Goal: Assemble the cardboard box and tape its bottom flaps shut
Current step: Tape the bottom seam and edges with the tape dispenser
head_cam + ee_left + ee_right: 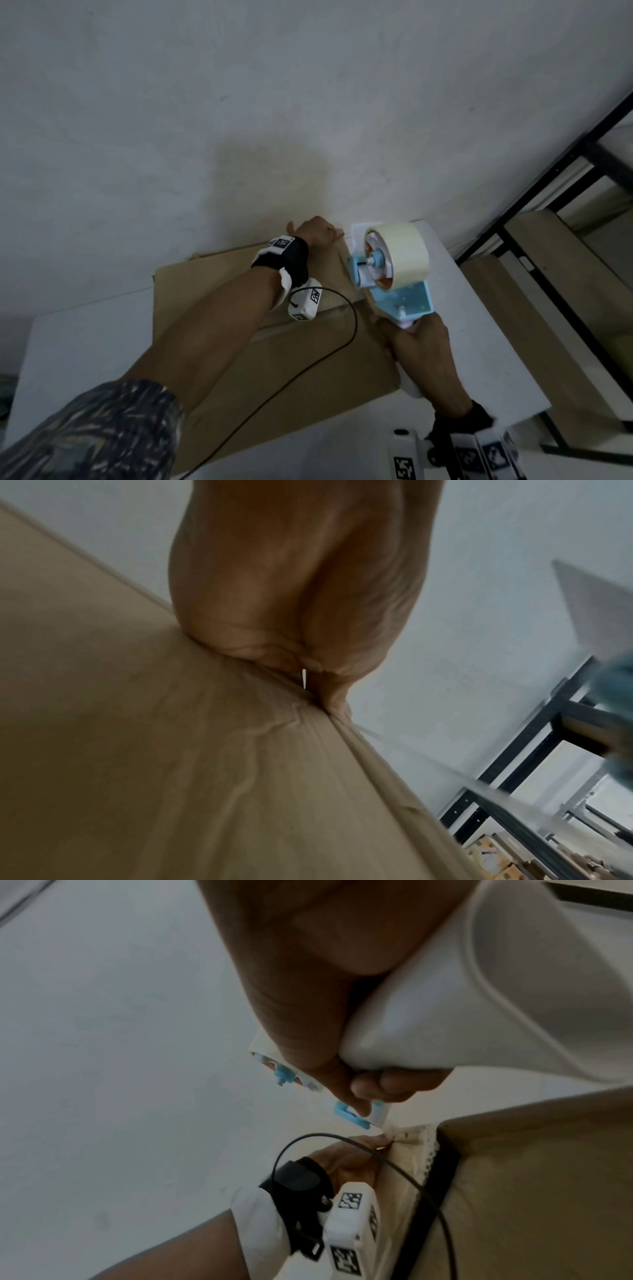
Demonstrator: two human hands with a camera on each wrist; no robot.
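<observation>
A brown cardboard box [260, 346] lies on the white table [85, 353]. My left hand [317, 233] reaches over its far edge with curled fingers. In the right wrist view those fingers [363, 1144] pinch a crumpled tape end [394, 1135] at the box's corner. In the left wrist view the heel of the left hand [291, 593] bears on the cardboard [171, 750], and the fingers are hidden. My right hand [421, 349] grips the white handle [479, 993] of a blue tape dispenser [404, 298]. Its cream tape roll [400, 253] hangs just right of the left hand.
A black metal rack [548, 192] stands at the right with cardboard sheets [565, 274] on its shelves. A grey wall [274, 102] rises behind the table. A black cable [346, 342] loops from my left wrist across the box.
</observation>
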